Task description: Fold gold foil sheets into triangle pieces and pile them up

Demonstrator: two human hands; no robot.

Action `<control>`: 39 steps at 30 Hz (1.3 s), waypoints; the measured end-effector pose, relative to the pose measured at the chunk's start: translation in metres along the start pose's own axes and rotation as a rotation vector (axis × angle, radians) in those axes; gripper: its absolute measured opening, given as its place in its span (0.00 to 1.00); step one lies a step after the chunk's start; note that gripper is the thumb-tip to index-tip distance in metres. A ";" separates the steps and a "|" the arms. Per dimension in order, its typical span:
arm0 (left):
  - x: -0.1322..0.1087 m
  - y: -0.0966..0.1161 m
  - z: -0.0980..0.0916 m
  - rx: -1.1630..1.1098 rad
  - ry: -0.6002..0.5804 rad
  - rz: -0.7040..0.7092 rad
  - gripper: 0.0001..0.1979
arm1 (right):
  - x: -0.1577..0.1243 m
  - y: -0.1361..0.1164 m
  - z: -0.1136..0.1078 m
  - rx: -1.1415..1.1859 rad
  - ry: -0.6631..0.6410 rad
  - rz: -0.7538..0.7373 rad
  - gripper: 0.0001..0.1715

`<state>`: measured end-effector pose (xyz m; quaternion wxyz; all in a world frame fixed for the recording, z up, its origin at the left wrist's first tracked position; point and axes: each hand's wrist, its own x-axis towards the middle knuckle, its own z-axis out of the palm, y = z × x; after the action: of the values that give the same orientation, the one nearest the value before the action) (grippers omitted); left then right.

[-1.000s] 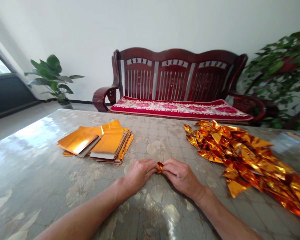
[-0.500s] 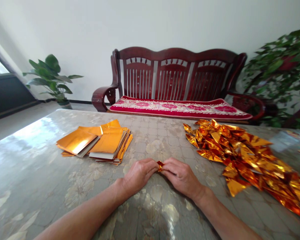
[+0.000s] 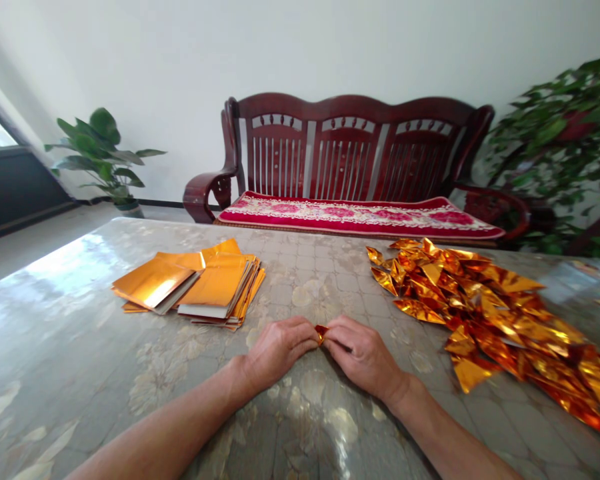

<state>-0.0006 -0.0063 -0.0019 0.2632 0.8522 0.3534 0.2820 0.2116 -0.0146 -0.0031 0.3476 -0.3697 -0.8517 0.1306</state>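
My left hand (image 3: 276, 351) and my right hand (image 3: 363, 354) meet at the middle of the table, fingers curled together around a small piece of gold foil paper (image 3: 321, 333). Only a crumpled orange-gold tip shows between the fingertips; the rest is hidden under the hands. Both hands rest on the table top. A stack of flat gold foil sheets (image 3: 195, 282) lies to the left, and a heap of folded gold foil pieces (image 3: 490, 313) lies to the right.
The table (image 3: 80, 347) has a glossy floral covering. Behind it stands a dark red wooden bench (image 3: 345, 160) with a red patterned cushion (image 3: 360, 217). A potted plant (image 3: 103, 157) stands at the left wall, leafy plants (image 3: 565, 147) at the right.
The hands have barely moved; the fingers shifted slightly on the foil piece, which shows a little less between them.
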 end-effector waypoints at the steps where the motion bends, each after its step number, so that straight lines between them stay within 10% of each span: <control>1: 0.000 0.000 0.000 0.004 -0.002 0.000 0.12 | 0.000 0.000 0.000 0.001 -0.005 -0.001 0.12; 31: 0.001 -0.001 0.004 0.299 0.018 0.072 0.17 | 0.001 -0.007 0.009 -0.089 0.022 -0.019 0.13; 39: 0.000 0.005 0.006 0.100 0.063 -0.203 0.08 | 0.002 -0.012 0.004 -0.250 0.004 -0.014 0.10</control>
<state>0.0060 -0.0108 -0.0033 0.2364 0.8147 0.4598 0.2627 0.2015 -0.0211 0.0008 0.3013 -0.4046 -0.8632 0.0201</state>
